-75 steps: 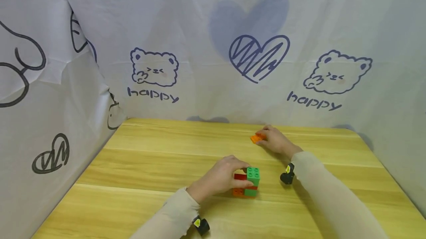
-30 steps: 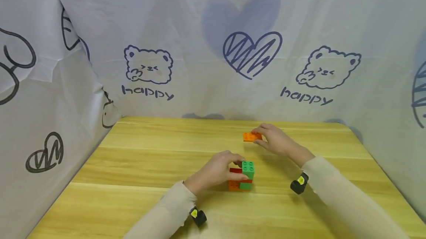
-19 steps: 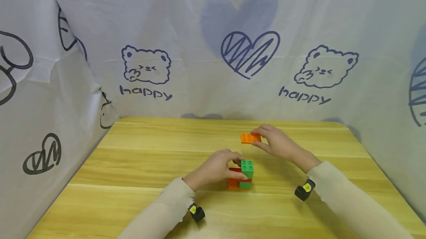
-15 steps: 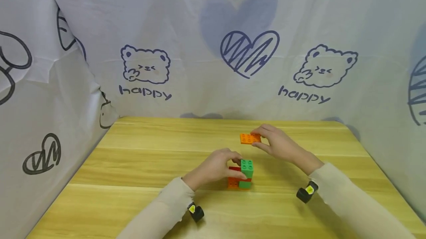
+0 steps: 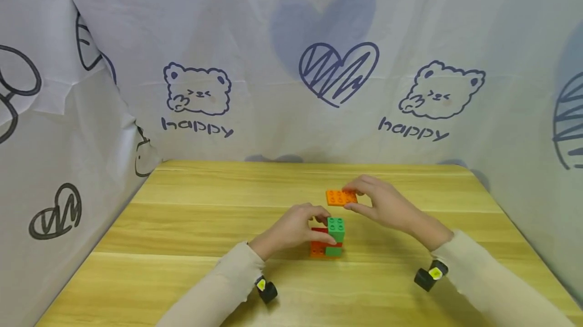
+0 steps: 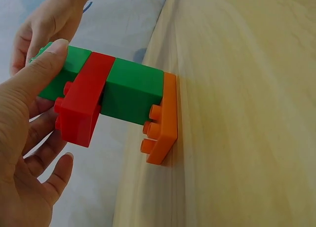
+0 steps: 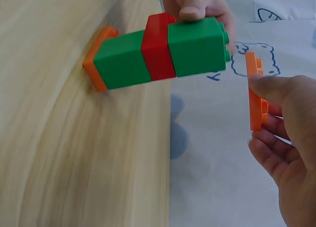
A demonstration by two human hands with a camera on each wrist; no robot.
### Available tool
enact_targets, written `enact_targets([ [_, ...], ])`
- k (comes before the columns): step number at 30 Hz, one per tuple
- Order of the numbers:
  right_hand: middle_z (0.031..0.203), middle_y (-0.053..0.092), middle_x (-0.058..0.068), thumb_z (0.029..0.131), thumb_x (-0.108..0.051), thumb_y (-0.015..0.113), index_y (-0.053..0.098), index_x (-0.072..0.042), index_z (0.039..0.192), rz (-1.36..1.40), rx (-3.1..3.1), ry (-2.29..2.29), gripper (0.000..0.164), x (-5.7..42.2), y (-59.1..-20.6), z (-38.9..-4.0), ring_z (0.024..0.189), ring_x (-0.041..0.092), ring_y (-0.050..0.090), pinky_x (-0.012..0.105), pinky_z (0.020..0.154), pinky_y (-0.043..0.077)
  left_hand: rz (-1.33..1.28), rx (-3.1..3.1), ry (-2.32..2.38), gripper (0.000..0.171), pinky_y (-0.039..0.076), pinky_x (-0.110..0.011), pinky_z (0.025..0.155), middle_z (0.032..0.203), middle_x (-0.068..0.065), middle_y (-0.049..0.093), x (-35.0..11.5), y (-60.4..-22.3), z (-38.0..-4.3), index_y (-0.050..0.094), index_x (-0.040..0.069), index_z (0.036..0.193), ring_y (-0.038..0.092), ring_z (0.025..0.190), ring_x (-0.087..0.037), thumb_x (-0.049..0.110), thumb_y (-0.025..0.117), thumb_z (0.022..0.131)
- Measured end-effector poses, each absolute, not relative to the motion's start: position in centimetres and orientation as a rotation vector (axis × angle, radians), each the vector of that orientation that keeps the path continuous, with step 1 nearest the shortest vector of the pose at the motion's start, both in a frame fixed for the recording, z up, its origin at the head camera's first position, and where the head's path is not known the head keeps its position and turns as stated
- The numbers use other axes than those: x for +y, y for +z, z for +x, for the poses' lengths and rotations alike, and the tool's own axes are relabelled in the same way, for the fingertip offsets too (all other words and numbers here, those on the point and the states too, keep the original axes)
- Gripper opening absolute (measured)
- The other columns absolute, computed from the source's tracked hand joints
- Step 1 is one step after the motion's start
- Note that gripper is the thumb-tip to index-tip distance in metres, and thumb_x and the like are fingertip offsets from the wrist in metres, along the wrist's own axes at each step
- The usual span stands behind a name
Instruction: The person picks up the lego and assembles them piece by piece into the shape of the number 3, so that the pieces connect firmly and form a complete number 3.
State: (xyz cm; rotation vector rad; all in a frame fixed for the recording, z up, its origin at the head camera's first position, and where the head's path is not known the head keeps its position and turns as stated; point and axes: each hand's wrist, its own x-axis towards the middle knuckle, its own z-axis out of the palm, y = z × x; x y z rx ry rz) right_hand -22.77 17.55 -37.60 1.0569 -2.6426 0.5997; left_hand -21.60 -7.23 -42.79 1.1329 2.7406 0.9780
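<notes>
A stack of toy building bricks stands on the wooden table (image 5: 191, 246). From bottom up it has a flat orange brick (image 6: 167, 123), a green brick (image 6: 132, 91), a red brick (image 6: 86, 101) and a top green brick (image 5: 336, 225). My left hand (image 5: 293, 228) holds the stack near its top, thumb on the near side, fingers behind it and partly hidden. Just beyond and above the stack, my right hand (image 5: 384, 203) pinches another flat orange brick (image 5: 334, 197) by its right end, studs up. In the right wrist view this brick is apart from the top studs.
A white cloth (image 5: 264, 89) with printed hearts and bears hangs behind the table's far edge. More cloth (image 5: 82, 139) hangs along the left side. A black wrist camera (image 5: 267, 291) sits on the left cuff, another black camera (image 5: 428, 277) on the right.
My right hand has lifted the flat orange brick from low over the far part of the table and brought it nearer the stack. My left hand stays on the stack; the head view shifts slightly.
</notes>
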Motion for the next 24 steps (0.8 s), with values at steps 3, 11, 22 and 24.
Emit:
enact_targets([
  [3,0.109,0.064,-0.004,0.086,-0.03,0.077,0.067,-0.014,0.117,1.082,-2.625,0.61,0.035,17.5,-37.4,-22.3,0.095,0.014,0.058,0.036,0.085,0.051,1.133,2.734,0.985,0.049,0.048,-0.027,0.081,0.099,0.008,0.067,-7.2,-42.7,-21.7,0.068,0.015,0.112,0.058,0.091,-0.007,0.047,0.079,0.077],
  [11,0.108,0.064,-0.008,0.086,-0.03,0.077,0.068,-0.016,0.114,1.157,-2.599,0.664,0.033,17.1,-37.1,-21.3,0.095,0.012,0.059,0.034,0.084,0.052,1.089,2.719,1.001,0.044,0.047,-0.026,0.077,0.095,0.006,0.067,-7.2,-42.6,-21.8,0.066,0.017,0.105,0.057,0.085,-0.007,0.047,0.081,0.076],
  [22,0.109,0.063,-0.008,0.089,-0.036,0.073,0.067,-0.016,0.114,1.273,-2.583,0.621,0.033,16.7,-37.2,-20.6,0.096,0.007,0.058,0.031,0.084,0.052,1.048,2.716,1.01,0.042,0.047,-0.023,0.071,0.09,0.01,0.063,-7.4,-42.6,-21.6,0.067,0.019,0.101,0.055,0.079,-0.007,0.048,0.081,0.075],
  [24,0.109,0.063,-0.008,0.089,-0.036,0.073,0.067,-0.015,0.114,1.295,-2.575,0.618,0.033,16.6,-37.2,-20.5,0.096,0.008,0.059,0.031,0.083,0.052,1.06,2.701,1.028,0.043,0.048,-0.024,0.074,0.09,0.013,0.063,-7.5,-42.6,-21.6,0.068,0.02,0.105,0.056,0.082,-0.006,0.049,0.08,0.076],
])
